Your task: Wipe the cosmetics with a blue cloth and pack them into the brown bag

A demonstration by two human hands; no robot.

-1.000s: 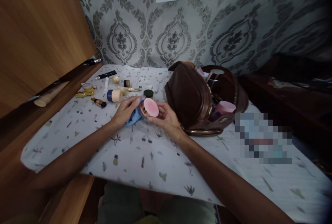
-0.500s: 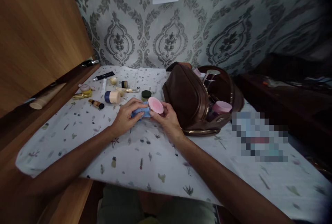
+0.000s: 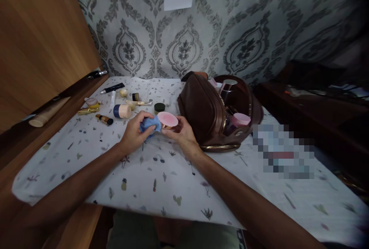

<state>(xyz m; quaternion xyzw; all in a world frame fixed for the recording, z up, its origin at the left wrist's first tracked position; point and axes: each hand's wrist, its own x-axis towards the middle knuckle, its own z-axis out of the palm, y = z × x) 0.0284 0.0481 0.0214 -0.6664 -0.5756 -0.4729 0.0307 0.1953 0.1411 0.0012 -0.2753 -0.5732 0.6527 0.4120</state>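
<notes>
My left hand [image 3: 134,130] is closed around a crumpled blue cloth [image 3: 150,125], held just above the table. In my right hand [image 3: 184,133] is a small round cosmetic jar with a pink top [image 3: 167,119]; its side looks shiny and gold-coloured. The cloth lies close against the jar's left side, and I cannot tell whether they touch. Just behind the jar stands a dark-lidded jar [image 3: 159,107]. An open brown leather bag [image 3: 198,107] rests right of my right hand, with a pink-lidded container [image 3: 241,119] and a silver-capped bottle [image 3: 230,84] in it.
Left of my hands lie several cosmetics: a beige-and-blue bottle [image 3: 122,111], a black-capped tube [image 3: 112,88], a gold tube [image 3: 88,110] and a small brown bottle [image 3: 104,119]. A wooden cabinet [image 3: 43,30] borders the left. A printed cloth [image 3: 135,181] covers the table.
The pink-topped jar has tilted, its top now turned more upward. My left hand with the blue cloth has drawn slightly away from it. The whole view has shifted a little.
</notes>
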